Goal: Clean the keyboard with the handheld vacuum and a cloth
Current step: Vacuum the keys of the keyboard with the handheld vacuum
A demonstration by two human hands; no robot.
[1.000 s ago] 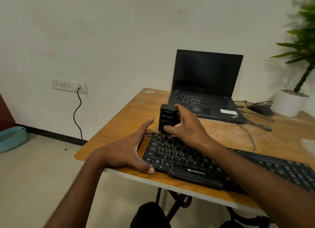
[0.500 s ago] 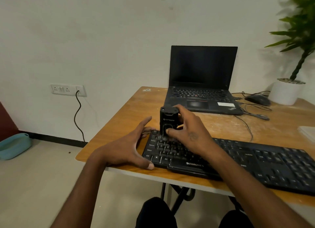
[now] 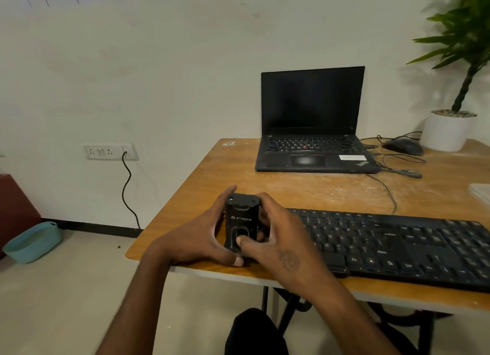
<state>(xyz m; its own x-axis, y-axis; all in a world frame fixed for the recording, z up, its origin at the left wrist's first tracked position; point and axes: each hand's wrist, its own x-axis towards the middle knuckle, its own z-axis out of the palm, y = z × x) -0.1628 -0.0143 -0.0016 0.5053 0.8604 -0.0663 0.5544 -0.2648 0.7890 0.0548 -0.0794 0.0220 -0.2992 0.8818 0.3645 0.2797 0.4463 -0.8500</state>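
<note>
Both hands, left hand (image 3: 201,238) and right hand (image 3: 281,246), grip the upright handheld vacuum (image 3: 241,226) at the keyboard's (image 3: 397,246) end; best keep the nozzle low, sweeping slowly rightward from the grip.

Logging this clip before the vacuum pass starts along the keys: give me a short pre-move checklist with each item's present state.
1. Handheld vacuum gripped: ok, the right hand curls round it with the thumb on its front button, and the left hand cups its other side.
2. Vacuum at the keyboard: ok, it stands upright at the keyboard's left end.
3. Vacuum running: cannot tell, nothing shows it.
4. Nozzle touching the keys: cannot tell, the hands hide its lower end.
5. Path along the keys free: ok, nothing lies on them to the right of the hands.
6. Cloth ready: cannot tell, only a pale edge shows at the table's right border.
</note>
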